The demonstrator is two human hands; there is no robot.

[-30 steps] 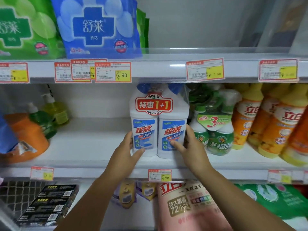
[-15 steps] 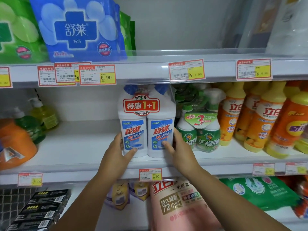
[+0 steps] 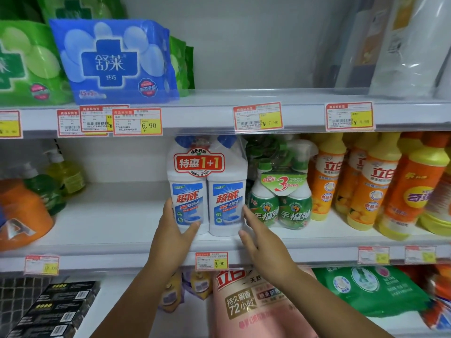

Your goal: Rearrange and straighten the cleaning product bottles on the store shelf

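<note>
I am looking at a store shelf (image 3: 117, 215) that is running the full width of the view, with an upper shelf (image 3: 207, 113) above it and a lower one beneath. On the upper shelf a blue pack (image 3: 114, 62) is leaning in front of green packs (image 3: 29, 67). Down below, a pink pouch (image 3: 256, 306) is lying under the hands, a green bag (image 3: 366, 291) is lying to its right, and black boxes (image 3: 56, 311) are sitting at the far left.

On the middle shelf a row of orange-and-yellow bottles (image 3: 375, 186) is filling the right end. An orange jug (image 3: 22, 215) is sitting at the left end, with pump bottles (image 3: 63, 174) behind it. A wide bare stretch of shelf is lying between the jug and the middle.

The twin pack of white bottles (image 3: 207, 181) is standing upright near the shelf's front edge, roughly centred, with a red "1+1" badge across the two necks. Just to its right, a bundle of green spray bottles (image 3: 280, 206) is standing close against it.

My left hand (image 3: 170, 240) is gripping the twin pack low on its left side, the thumb (image 3: 192, 228) lying across the front of the left bottle while the fingers are wrapping out of sight behind it. My right hand (image 3: 266, 247) is released, its fingers straight and reaching along the pack's right side. I cannot tell whether they are touching it.

A small price tag (image 3: 211, 260) reading 9.90 is hanging on the shelf rim between my wrists.
</note>
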